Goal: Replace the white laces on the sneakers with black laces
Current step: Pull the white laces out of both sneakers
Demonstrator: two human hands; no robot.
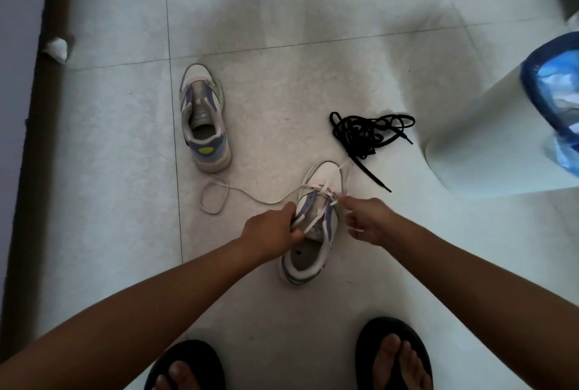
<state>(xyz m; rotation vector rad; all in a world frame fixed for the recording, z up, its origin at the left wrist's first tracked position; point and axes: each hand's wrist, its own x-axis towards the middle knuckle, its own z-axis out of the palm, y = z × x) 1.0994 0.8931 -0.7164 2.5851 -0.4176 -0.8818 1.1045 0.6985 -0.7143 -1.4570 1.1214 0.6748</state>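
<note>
White lace partly threaded through the near sneaker, which stands on the tiled floor just beyond the person's feet, heel toward the wearer and toe pointing away and slightly right; the shoe's long axis runs near-to-far along that line. Left hand grips the shoe's left eyelet side, fingers curled round it and the lace there; right hand sits just right of the tongue, thumb and fingertips pinched on a strand of the same lace at the upper eyelets. Both hands touch the shoe, so neither has to reach; judging by the grip, the right hand is the one set to draw the strand out, away from the eyelets to the right and toward the wearer, while the left steadies the shoe.

One free end of lace trails left from the shoe across the floor into a loose loop, near the heel of the second sneaker; that shoe lies well apart, farther out and to the left, also toe away, and appears already unlaced. Black laces lie in one tangled heap beyond and right of the near shoe, a tail reaching close to its toe.

Count: two sneakers; one white lace in view; one heap of black laces, number within it unclear; two hands, two sandalled feet.
</note>
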